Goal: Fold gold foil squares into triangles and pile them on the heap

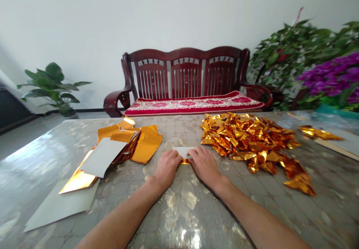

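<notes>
Head view: paper [183,151] lay on worktop [179,200], straight ahead between my left fingers [175,155] and right fingers [198,153], each pinching a side; gold fold [185,161] ran crosswise along the edge nearest me; neither set clearly closer.

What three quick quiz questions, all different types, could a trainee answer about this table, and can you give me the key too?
1. Multiple choice: where does the heap of folded gold pieces lie?
A) Left of both hands
B) Right of both hands
C) Under the left hand

2. True or false: only the left hand is on the small sheet, while the right hand rests well apart from it.

3. Fill in the blank: the pile of flat sheets on the left shows gold faces and ____ faces.

Key:
1. B
2. False; the fingers of both hands are on it.
3. Pale grey
</notes>
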{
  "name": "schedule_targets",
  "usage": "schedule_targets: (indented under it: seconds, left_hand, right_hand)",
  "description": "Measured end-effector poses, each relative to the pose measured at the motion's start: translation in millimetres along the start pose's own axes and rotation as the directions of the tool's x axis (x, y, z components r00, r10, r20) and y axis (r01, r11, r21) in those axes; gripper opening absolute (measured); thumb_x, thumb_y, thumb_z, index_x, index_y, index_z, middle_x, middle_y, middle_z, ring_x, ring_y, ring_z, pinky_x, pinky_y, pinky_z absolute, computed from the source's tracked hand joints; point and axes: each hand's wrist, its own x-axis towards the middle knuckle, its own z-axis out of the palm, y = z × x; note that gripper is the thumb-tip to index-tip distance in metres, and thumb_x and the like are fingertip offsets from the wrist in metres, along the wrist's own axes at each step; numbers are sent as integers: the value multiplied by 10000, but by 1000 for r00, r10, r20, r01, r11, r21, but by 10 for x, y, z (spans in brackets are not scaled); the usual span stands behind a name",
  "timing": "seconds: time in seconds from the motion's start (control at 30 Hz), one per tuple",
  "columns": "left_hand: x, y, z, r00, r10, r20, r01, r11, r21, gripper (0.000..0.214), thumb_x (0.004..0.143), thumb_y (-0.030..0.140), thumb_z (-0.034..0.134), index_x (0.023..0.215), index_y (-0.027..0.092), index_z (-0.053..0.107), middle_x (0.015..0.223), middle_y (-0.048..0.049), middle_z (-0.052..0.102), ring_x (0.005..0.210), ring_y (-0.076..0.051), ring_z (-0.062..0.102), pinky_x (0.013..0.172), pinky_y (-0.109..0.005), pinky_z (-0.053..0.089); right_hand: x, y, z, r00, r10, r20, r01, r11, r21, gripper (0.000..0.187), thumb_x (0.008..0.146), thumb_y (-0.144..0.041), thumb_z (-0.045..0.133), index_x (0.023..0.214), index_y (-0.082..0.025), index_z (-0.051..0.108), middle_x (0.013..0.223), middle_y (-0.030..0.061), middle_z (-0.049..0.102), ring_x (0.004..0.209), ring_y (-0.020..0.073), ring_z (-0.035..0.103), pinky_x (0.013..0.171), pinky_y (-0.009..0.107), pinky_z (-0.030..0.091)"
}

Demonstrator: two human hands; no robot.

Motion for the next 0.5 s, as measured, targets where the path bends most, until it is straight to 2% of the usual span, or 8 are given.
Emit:
schedule_targets:
  seconds: [0.07, 0.13, 0.23, 0.37, 0.5]
  left_hand:
    - [-17, 24, 5, 998, 45, 40, -45, 999, -2, 145, 952, 242, 528, 928, 217, 669, 927, -40, 635, 930, -202, 568, 818, -319, 438]
    - [-39, 60, -4, 997, 38, 70, -41, 999, 36, 139, 947, 223, 524, 931, 201, 661, 929, -49, 638, 922, -209, 577, 814, -329, 448]
    - [-75, 129, -24, 993, 29, 111, -40, 995, 93, 136, 939, 170, 506, 952, 176, 641, 945, -64, 643, 915, -225, 589, 808, -348, 463]
    - [-125, 212, -40, 986, 29, 163, -53, 987, 148, 152, 918, 117, 498, 993, 143, 628, 977, -91, 644, 923, -248, 604, 795, -372, 480]
    - [-188, 268, -54, 981, 24, 191, -64, 977, 204, 194, 909, 91, 487, 1053, 121, 614, 1021, -114, 636, 936, -245, 611, 781, -355, 483]
  right_hand:
    - [-2, 10, 4, 994, -111, -14, 111, 994, -4, 116, 962, -243, 537, 957, -227, 652, 972, 55, 638, 953, 227, 513, 765, 339, 332]
    - [-8, 31, 14, 974, -225, -14, 225, 974, 12, 145, 967, -241, 537, 912, -225, 671, 931, 45, 646, 927, 214, 507, 774, 336, 333]
    - [-23, 63, 21, 944, -328, -26, 329, 943, 40, 152, 969, -259, 548, 964, -234, 698, 926, 35, 668, 919, 201, 513, 811, 336, 340]
    - [-45, 69, -3, 923, -383, -38, 384, 923, 25, 176, 966, -268, 559, 1057, -259, 709, 945, 36, 696, 996, 209, 525, 915, 373, 322]
    - [-65, 96, -24, 928, -370, -38, 371, 928, 34, 160, 952, -260, 584, 1024, -257, 727, 927, 24, 717, 977, 198, 546, 937, 376, 317]
